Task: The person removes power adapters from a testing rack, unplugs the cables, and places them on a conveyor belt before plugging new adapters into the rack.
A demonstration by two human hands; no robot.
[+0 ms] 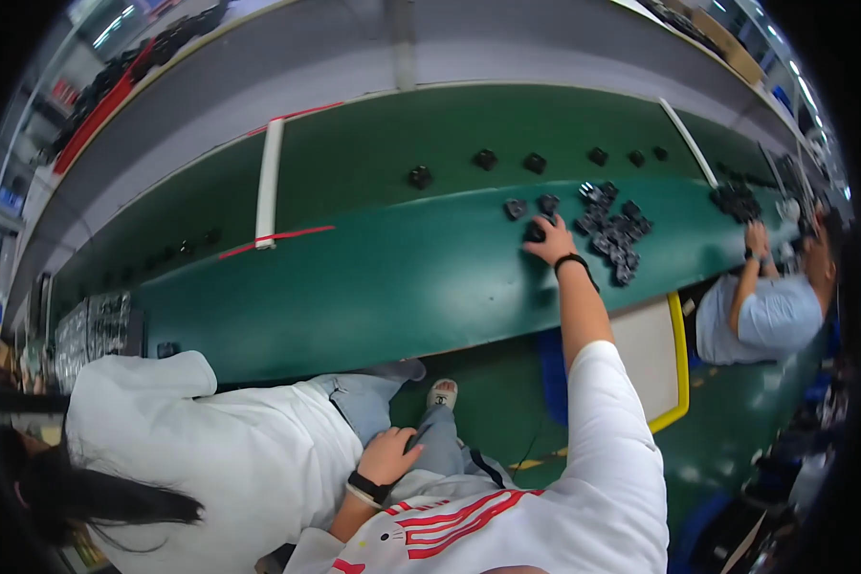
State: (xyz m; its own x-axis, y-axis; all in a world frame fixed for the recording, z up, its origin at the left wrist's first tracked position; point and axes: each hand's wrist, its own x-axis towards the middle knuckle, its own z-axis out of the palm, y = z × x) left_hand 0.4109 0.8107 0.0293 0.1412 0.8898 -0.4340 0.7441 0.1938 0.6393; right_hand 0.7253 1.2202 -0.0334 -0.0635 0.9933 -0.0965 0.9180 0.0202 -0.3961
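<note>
Reaching out over the green worktop (373, 277), the right hand (552, 243) on my feed has its thumb and fingers bent around a small black part (535, 231), though from this far off I cannot tell whether they pinch it tightly or only touch it. That part lies at the left side of a loose pile of black parts (618, 230), and I make out two single pieces close by, a near block (548, 204) just beyond the fingers and an outer block (516, 209) to its left. The left hand (388, 457) is low, near the person's lap and well apart from the worktop; its fingers are curled, with something dark by their tips, and I cannot tell whether they grip it. A black band (576, 260) circles the right wrist, and a dark watch (367, 486) the left one. Beyond the worktop I see a darker green strip (354, 153) carrying spaced-out black pieces (420, 177), with a white bar (270, 182) crossing it toward the left. Close on my left sits a co-worker in a white shirt (210, 450); far to the right, another in a light blue shirt (778, 314) has both arms at the worktop, near a dark heap (736, 202).
</note>
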